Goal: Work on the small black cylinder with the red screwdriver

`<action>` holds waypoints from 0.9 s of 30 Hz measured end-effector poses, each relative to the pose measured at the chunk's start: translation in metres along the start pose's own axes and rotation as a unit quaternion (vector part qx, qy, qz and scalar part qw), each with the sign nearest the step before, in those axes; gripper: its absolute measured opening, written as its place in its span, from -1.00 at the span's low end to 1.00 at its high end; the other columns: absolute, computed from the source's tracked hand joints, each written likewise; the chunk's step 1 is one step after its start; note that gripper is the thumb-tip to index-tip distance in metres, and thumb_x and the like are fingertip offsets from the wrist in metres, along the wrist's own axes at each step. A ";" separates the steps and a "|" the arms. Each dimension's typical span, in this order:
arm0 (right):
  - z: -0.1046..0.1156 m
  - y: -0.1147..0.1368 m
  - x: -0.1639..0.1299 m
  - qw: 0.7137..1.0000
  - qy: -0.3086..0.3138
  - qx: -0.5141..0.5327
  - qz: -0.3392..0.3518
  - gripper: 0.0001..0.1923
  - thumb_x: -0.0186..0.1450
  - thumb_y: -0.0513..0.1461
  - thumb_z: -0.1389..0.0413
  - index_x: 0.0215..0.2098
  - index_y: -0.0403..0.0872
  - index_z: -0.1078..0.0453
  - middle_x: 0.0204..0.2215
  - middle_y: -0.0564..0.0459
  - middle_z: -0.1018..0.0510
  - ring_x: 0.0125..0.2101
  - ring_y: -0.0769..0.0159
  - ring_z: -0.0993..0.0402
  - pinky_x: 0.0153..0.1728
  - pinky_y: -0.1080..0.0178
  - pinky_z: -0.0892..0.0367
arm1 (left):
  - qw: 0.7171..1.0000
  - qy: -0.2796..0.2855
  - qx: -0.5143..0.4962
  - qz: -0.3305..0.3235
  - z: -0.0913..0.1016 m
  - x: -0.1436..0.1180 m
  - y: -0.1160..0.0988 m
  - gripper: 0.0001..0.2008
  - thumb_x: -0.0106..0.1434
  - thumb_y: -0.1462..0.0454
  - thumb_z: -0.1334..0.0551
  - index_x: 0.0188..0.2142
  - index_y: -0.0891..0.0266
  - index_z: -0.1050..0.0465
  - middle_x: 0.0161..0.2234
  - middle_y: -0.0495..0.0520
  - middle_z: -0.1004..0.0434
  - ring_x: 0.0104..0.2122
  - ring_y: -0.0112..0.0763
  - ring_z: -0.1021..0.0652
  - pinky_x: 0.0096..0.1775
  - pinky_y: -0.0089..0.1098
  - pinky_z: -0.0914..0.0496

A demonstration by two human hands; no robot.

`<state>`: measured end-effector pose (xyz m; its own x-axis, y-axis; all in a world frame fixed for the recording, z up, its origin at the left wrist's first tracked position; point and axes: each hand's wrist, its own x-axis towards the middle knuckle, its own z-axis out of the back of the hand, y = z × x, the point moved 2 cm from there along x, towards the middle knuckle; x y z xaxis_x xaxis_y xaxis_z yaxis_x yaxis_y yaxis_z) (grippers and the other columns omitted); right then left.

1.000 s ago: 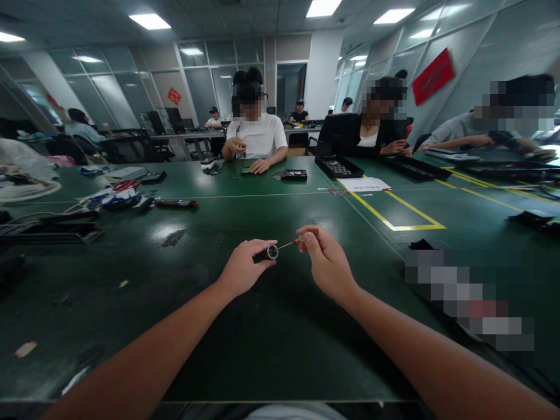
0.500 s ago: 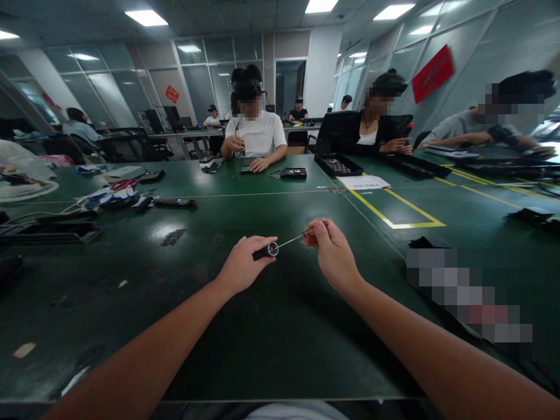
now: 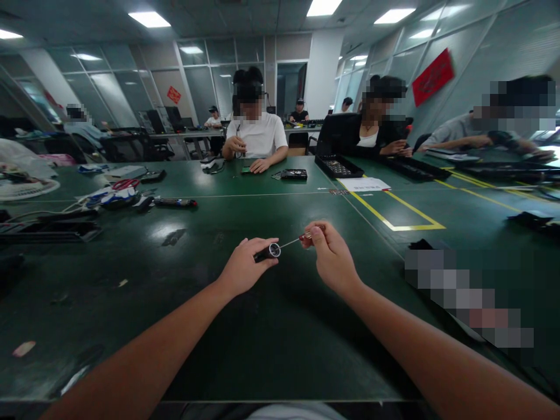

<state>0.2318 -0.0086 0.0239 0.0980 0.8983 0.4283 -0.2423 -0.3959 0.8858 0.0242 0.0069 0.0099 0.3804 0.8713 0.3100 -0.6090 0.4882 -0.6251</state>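
Note:
A short black cylinder (image 3: 264, 254) with a silvery ring at its end, resembling a flashlight, is gripped between the thumb and fingers of my left hand (image 3: 243, 265). Its round end faces right and towards me. My right hand (image 3: 331, 251) is closed around the reddish handle of a thin screwdriver (image 3: 289, 242). The metal shaft slants down to the left, and its tip reaches the ringed end of the cylinder. How deep the tip sits I cannot tell. Both hands are held over the green table (image 3: 280, 338).
To the left lie red-handled scissors (image 3: 125, 184), a pen-like tool (image 3: 175, 203) and black trays (image 3: 52, 230). Across the table, a person in a white shirt (image 3: 258, 134) handles a green board. A paper sheet (image 3: 364, 184) and a black parts tray (image 3: 339, 165) lie far right.
The cylinder has turned slightly in my left hand, so more of its black side shows. My right hand and the screwdriver have shifted slightly left.

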 end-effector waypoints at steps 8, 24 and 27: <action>0.001 0.010 -0.005 1.000 0.020 -0.013 0.019 -0.61 0.46 0.04 0.07 -0.27 -0.02 -0.43 -0.52 0.11 -0.44 -0.48 0.31 -0.38 -0.42 0.23 -0.29 | 1.000 0.011 0.011 -0.002 -0.002 -0.001 -0.002 -0.55 0.24 0.30 -0.38 0.12 0.00 -0.47 0.05 0.04 -0.57 0.05 -0.13 -0.51 0.25 0.17 -0.17; 0.002 0.018 -0.008 0.994 0.047 -0.082 0.060 -0.65 0.50 -0.06 0.12 -0.23 -0.01 -0.43 -0.43 0.08 -0.49 -0.43 0.30 -0.41 -0.37 0.22 -0.27 | 1.000 0.005 0.004 -0.009 -0.004 0.000 0.004 -0.55 0.24 0.32 -0.37 0.11 -0.02 -0.47 0.05 0.02 -0.56 0.06 -0.15 -0.51 0.26 0.16 -0.15; 0.001 0.018 -0.008 0.992 0.044 -0.103 0.050 -0.67 0.49 -0.05 0.09 -0.09 0.00 -0.45 -0.45 0.10 -0.50 -0.47 0.31 -0.40 -0.40 0.23 -0.26 | 1.000 0.004 0.006 -0.007 -0.004 0.000 0.005 -0.55 0.24 0.32 -0.37 0.11 -0.02 -0.47 0.05 0.02 -0.56 0.06 -0.16 -0.51 0.26 0.16 -0.14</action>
<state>0.2280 -0.0229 0.0368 -0.0193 0.8730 0.4873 -0.4398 -0.4451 0.7801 0.0237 0.0093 0.0044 0.3942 0.8638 0.3139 -0.6112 0.5014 -0.6124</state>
